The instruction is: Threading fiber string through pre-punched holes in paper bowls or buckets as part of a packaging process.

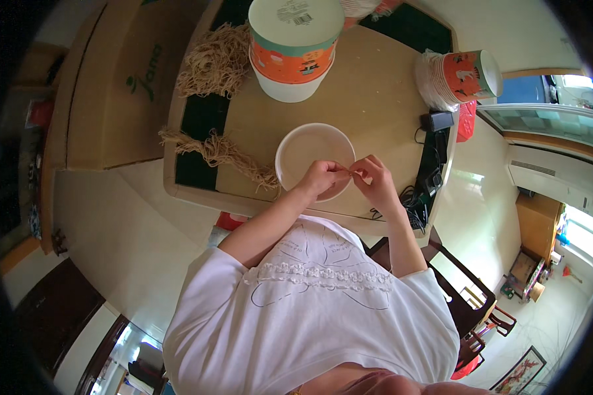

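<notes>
A white round bowl (284,158) stands on the table in front of me. Over its near right rim, my left hand (324,178) and my right hand (374,181) come together fingertip to fingertip. Both are closed in a pinch on a thin tan strand (350,172), mostly hidden by the fingers. To the left of the bowl lies a loose twisted bundle of tan strands (221,153), its near end close to the rim. A larger tangled heap of the same strands (216,62) sits farther back on the left.
A large orange, green and white paper tub (293,62) stands at the back. Stacked orange paper bowls (464,76) in clear plastic lie back right. A black adapter (437,121) and cables (412,201) line the right edge. A cardboard box (122,99) stands left of the table.
</notes>
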Motion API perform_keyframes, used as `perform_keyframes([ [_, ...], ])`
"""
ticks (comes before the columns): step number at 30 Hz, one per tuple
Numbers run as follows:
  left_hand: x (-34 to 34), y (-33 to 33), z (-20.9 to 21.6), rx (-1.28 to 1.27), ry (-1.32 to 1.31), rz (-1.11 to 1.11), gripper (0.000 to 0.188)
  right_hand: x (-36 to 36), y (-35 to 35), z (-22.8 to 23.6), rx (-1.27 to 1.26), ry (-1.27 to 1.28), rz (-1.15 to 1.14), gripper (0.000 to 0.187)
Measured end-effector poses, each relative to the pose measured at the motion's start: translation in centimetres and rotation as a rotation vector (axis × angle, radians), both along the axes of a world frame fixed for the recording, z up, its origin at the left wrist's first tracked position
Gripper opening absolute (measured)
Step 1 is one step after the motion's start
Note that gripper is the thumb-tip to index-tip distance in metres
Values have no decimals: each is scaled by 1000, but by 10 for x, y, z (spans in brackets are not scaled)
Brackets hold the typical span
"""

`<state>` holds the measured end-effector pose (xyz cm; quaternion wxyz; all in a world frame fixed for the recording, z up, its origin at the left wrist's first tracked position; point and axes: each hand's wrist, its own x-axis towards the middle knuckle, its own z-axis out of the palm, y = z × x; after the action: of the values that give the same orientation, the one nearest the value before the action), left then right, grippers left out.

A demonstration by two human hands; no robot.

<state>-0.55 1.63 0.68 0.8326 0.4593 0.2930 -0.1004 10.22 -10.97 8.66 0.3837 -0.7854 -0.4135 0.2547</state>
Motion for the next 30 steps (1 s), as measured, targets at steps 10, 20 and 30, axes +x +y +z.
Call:
perform_keyframes([
  [10, 4, 0, 2, -29, 41, 16, 14, 4, -6, -24, 77, 501, -291, 13],
  [20, 5, -1, 7, -69, 40, 8, 13, 9, -5, -18, 43, 312, -91, 17],
  [30, 2, 0, -3, -54, 19, 7, 15, 9, 4, -5, -86, 88, 36, 13],
])
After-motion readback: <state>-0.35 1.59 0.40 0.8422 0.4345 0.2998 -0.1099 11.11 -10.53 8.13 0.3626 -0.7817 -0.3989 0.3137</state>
